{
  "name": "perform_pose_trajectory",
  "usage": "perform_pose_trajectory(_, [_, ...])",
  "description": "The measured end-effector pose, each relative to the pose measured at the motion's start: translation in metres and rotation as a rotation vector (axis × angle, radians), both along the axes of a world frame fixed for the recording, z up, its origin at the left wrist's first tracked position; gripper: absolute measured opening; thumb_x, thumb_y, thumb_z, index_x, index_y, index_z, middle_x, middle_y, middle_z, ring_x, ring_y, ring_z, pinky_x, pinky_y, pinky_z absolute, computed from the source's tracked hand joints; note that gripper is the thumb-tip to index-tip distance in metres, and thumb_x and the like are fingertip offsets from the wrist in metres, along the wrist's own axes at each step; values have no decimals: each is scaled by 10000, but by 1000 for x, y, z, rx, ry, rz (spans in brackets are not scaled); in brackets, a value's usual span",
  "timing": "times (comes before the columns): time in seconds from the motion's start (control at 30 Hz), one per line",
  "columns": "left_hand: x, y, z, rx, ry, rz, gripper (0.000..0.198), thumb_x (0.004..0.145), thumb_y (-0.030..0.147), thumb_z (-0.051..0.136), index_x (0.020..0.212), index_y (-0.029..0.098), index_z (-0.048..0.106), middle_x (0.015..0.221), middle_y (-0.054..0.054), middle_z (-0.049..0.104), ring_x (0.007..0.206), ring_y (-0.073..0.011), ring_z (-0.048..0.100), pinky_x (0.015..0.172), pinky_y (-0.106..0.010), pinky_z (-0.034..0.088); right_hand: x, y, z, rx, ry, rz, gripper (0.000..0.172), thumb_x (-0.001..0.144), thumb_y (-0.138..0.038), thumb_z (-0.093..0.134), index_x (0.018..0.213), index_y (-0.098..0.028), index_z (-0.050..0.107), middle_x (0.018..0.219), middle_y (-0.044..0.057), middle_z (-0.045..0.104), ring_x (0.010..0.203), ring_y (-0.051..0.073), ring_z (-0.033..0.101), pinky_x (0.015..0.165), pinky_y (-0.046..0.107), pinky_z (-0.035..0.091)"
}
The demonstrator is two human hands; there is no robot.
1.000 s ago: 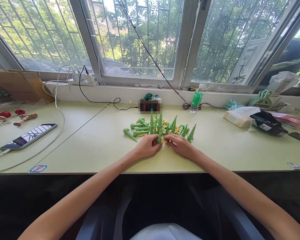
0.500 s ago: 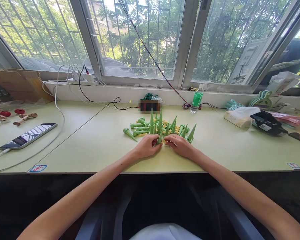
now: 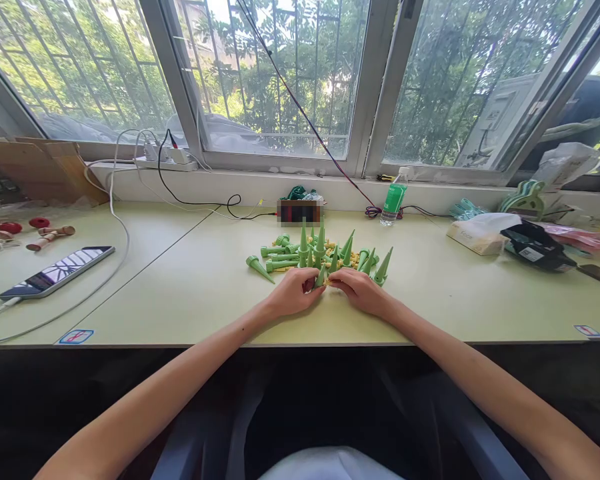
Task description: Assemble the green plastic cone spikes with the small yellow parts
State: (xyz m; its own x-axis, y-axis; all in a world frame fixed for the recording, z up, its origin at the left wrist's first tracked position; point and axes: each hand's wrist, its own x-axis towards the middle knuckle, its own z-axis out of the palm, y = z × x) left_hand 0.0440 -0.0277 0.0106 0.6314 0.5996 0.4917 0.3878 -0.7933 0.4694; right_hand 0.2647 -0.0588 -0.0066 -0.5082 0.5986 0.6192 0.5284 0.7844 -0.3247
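Your left hand [image 3: 296, 291] has a green spike [image 3: 320, 277] pinched between thumb and fingers, tip up, tilted right, over the table [image 3: 190, 293] near its middle. Your right hand [image 3: 359, 288], just right of it, has fingertips pressed on a small yellow piece [image 3: 327, 283] at the spike's lower end; can't tell if it's seated. Pile of green cones [image 3: 320, 248] sits just far of your hands, some upright, some lying, yellow bits mixed in. Bottle [image 3: 394, 200] stands far right of the pile; phone [image 3: 57, 273] lies well left.
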Motion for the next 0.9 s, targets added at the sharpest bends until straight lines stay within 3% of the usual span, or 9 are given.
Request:
perform_pose_trajectory(0.33, [-1,1,-3,69,-19,-43,247,859,225,595,665,175,452,600,49,435,556,-95,373,558,-256,308,1,0,1,-17,-7,20,243,1047,-226,378,1088,-184,614,899,83,677,838,203,641,768,343,531])
perform_pose_trajectory(0.57, [-1,0,-1,67,-42,-13,229,879,263,598,691,173,503,594,46,438,558,-101,390,555,-258,320,-2,-5,4,-39,30,-33,192,1025,-317,496,1120,-196,611,1008,95,691,897,210,657,819,349,534])
perform_pose_trajectory(0.9, [-1,0,-1,70,-55,-36,150,888,272,600,776,172,607,594,42,457,554,-109,408,549,-264,326,-1,-1,1,-21,-5,-53,227,1043,-364,454,1021,-193,601,943,82,678,849,204,639,768,333,513])
